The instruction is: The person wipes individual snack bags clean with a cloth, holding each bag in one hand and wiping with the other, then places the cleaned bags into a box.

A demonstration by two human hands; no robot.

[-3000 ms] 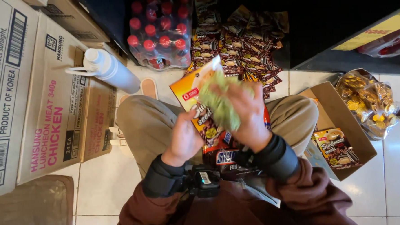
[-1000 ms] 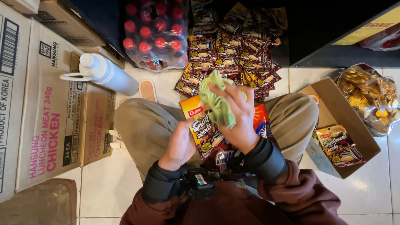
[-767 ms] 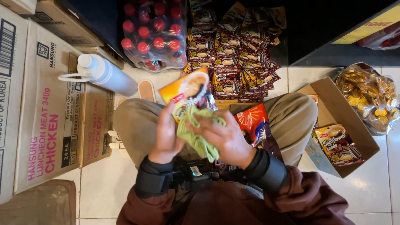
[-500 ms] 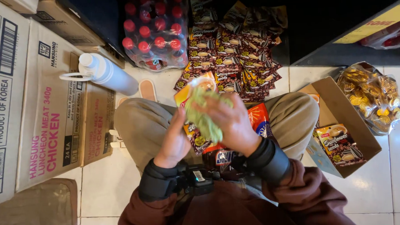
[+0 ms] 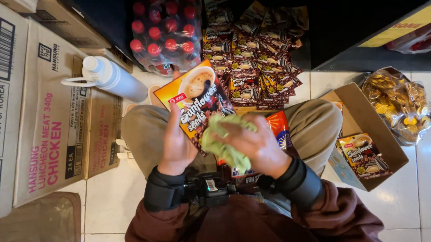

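Observation:
I sit cross-legged on a tiled floor. My left hand (image 5: 176,139) holds an orange and brown snack packet (image 5: 197,95) upright over my lap. A crumpled green cloth (image 5: 224,142) is gripped in my right hand (image 5: 255,146) and pressed against the packet's lower right part. More packets (image 5: 277,128) lie in my lap under my right hand, partly hidden.
A pile of several brown snack packets (image 5: 254,61) lies ahead, beside a shrink-wrapped pack of red-capped bottles (image 5: 165,33). Large cardboard cartons (image 5: 46,123) and a white bottle (image 5: 112,78) stand at left. An open box (image 5: 366,138) with packets and a bag of gold coins (image 5: 399,103) sit at right.
The packet has turned in my left hand, its printed front now facing up. The cloth in my right hand has moved from the top of the packet down to its lower part.

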